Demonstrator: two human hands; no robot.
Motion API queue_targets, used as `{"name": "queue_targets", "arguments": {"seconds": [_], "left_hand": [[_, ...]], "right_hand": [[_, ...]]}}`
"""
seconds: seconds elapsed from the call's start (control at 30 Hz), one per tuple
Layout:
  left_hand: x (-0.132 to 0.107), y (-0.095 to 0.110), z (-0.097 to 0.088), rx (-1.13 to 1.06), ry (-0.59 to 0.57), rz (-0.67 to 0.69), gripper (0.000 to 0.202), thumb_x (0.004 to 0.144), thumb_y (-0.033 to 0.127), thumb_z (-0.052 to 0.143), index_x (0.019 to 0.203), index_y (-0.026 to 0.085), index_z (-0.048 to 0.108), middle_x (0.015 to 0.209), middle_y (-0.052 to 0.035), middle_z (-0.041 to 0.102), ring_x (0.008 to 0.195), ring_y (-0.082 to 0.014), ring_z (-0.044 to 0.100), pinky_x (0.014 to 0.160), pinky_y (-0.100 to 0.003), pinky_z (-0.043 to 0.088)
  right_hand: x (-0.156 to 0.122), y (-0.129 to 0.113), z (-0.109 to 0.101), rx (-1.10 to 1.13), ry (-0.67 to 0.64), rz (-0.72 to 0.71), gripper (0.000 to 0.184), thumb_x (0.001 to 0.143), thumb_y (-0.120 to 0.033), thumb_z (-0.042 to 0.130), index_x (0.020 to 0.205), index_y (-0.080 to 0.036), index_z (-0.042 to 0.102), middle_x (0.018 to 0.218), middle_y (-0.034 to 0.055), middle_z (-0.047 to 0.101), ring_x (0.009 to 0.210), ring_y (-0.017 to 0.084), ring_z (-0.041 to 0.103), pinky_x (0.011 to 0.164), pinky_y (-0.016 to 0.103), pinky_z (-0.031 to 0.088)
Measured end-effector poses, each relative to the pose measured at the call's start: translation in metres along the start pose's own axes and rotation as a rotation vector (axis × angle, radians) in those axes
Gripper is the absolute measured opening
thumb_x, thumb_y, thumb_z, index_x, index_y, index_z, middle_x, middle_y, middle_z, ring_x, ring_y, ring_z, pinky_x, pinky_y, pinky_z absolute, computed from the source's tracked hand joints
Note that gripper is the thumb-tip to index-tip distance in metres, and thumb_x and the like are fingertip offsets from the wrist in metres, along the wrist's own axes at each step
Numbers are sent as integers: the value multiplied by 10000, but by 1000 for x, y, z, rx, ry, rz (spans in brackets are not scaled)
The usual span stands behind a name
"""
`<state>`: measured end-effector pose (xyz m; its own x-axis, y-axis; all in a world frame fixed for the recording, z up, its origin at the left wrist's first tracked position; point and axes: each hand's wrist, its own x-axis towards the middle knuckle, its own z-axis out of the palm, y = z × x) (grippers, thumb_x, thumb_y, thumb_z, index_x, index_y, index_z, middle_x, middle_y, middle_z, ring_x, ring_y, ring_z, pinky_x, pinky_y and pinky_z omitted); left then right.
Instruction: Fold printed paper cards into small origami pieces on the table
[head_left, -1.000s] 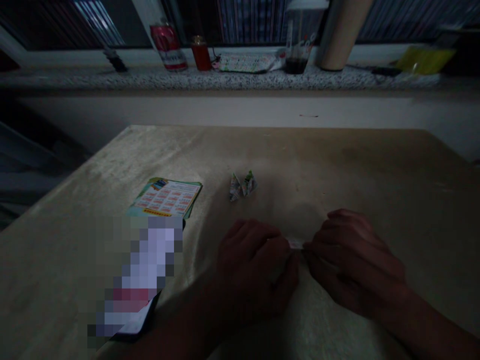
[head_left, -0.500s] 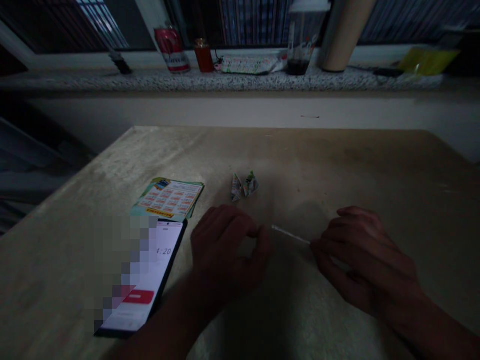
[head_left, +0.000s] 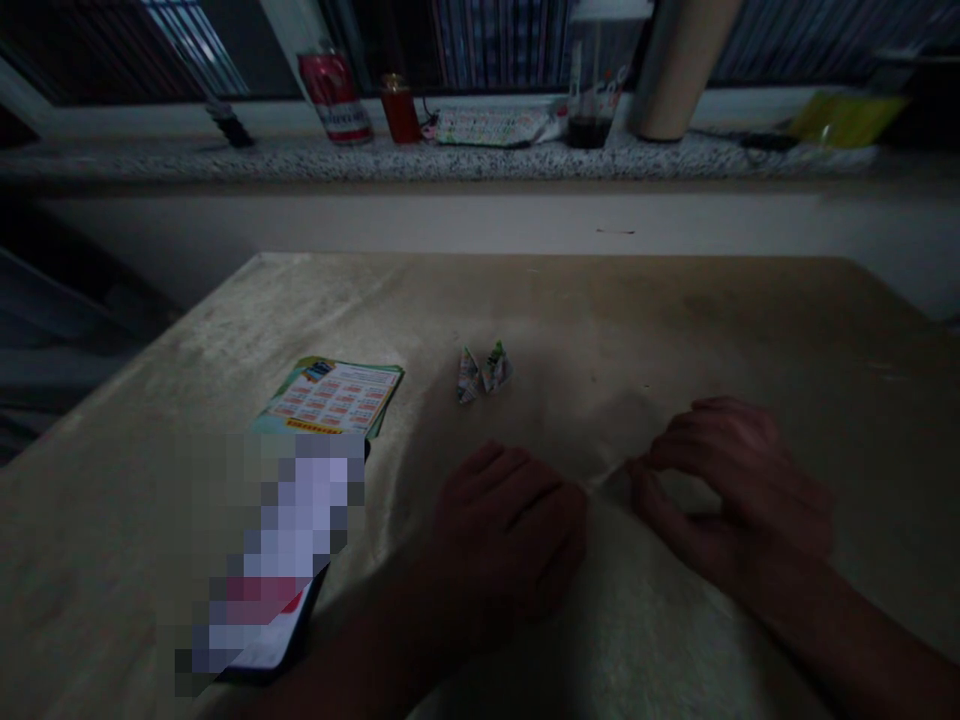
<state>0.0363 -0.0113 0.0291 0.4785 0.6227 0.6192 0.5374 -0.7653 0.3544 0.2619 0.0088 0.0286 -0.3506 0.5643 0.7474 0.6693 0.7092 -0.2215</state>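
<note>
My left hand (head_left: 510, 525) and my right hand (head_left: 731, 480) rest low on the tan table (head_left: 675, 320), knuckles up, fingers curled. Between them runs a thin pale paper strip (head_left: 606, 478), pinched at each end by a hand. Two small folded paper pieces (head_left: 484, 370) lie on the table a little beyond my left hand. The light is dim and the strip is hard to make out.
A phone (head_left: 277, 560) lies at the left near the front edge, with a stack of printed cards (head_left: 334, 395) just beyond it. On the stone sill (head_left: 225, 160) at the back stand a red can (head_left: 335, 95), a small red jar (head_left: 399, 107), a dark cup (head_left: 589, 100) and a tube (head_left: 675, 70).
My left hand moved out to the left, stretching the strip, then came back right toward my right hand. The strip between the hands is short again.
</note>
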Motion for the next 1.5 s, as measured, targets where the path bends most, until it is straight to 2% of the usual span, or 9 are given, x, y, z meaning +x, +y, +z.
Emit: {"name": "queue_targets", "arguments": {"seconds": [0.2, 0.4, 0.53, 0.63, 0.8, 1.03, 1.2, 1.3, 1.5], "left_hand": [[3, 3, 0, -129, 156, -214, 94, 863, 88, 628, 842, 179, 632, 702, 10, 646, 620, -120, 586, 606, -267, 483], [-1, 2, 14, -601, 235, -701, 71, 870, 171, 628, 822, 208, 590, 711, 3, 681, 615, -139, 653, 521, -243, 560], [-3, -1, 14, -817, 198, -668, 76, 906, 149, 581, 925, 208, 626, 767, -9, 734, 639, -145, 709, 546, -242, 609], [-4, -2, 6, -676, 182, -520, 265, 908, 88, 577, 1112, 241, 649, 954, -22, 757, 792, -146, 735, 695, -269, 638], [-3, -5, -2, -504, 99, -294, 364, 853, 77, 689, 1171, 252, 662, 1093, -35, 745, 953, -163, 725, 844, -316, 627], [-3, -6, 1, -608, 214, -319, 243, 876, 96, 682, 1077, 233, 692, 1110, -72, 725, 1008, -201, 729, 818, -351, 646], [-1, -2, 1, -657, 211, -273, 234, 860, 105, 699, 1067, 214, 704, 1114, -71, 731, 1009, -185, 724, 843, -326, 637], [0, 2, 3, -667, 221, -279, 176, 848, 143, 726, 1014, 200, 718, 1072, -73, 748, 972, -190, 739, 834, -328, 636], [1, 8, 7, -592, 293, -299, 193, 830, 15, 671, 899, 189, 717, 974, -45, 784, 857, -142, 762, 755, -244, 627]], "right_hand": [[-11, 23, -3, 20, 74, 254, 61, 861, -202, 721, 866, -252, 685, 773, 15, 707, 721, 214, 673, 751, 396, 529], [-10, -1, 7, 737, -98, 717, 152, 940, -313, 669, 1065, -235, 703, 853, 27, 796, 760, 200, 763, 680, 319, 620], [-8, 1, 8, 1164, -160, 886, 68, 893, -270, 736, 905, -204, 730, 805, 34, 810, 687, 193, 772, 659, 323, 649], [-8, 7, 6, 1270, -167, 942, 57, 886, -254, 739, 884, -197, 739, 821, 52, 815, 672, 196, 773, 675, 348, 656], [-7, 7, 3, 1296, -270, 904, 71, 894, -263, 726, 948, -218, 720, 840, 40, 814, 686, 195, 773, 683, 353, 651], [-9, 1, -3, 1012, -126, 535, 373, 964, -327, 637, 1336, -318, 600, 1135, 86, 772, 920, 237, 776, 715, 331, 657], [-9, -8, -2, 896, -122, 399, 225, 870, -366, 767, 1068, -266, 727, 1189, 92, 707, 993, 240, 750, 720, 290, 663], [-9, -13, 1, 847, -67, 414, 103, 927, -351, 703, 957, -259, 738, 1068, 61, 726, 890, 205, 753, 681, 275, 659], [-14, -18, 5, 736, -4, 520, 175, 923, -206, 679, 763, -240, 741, 767, 9, 683, 643, 144, 674, 543, 228, 590]]}}
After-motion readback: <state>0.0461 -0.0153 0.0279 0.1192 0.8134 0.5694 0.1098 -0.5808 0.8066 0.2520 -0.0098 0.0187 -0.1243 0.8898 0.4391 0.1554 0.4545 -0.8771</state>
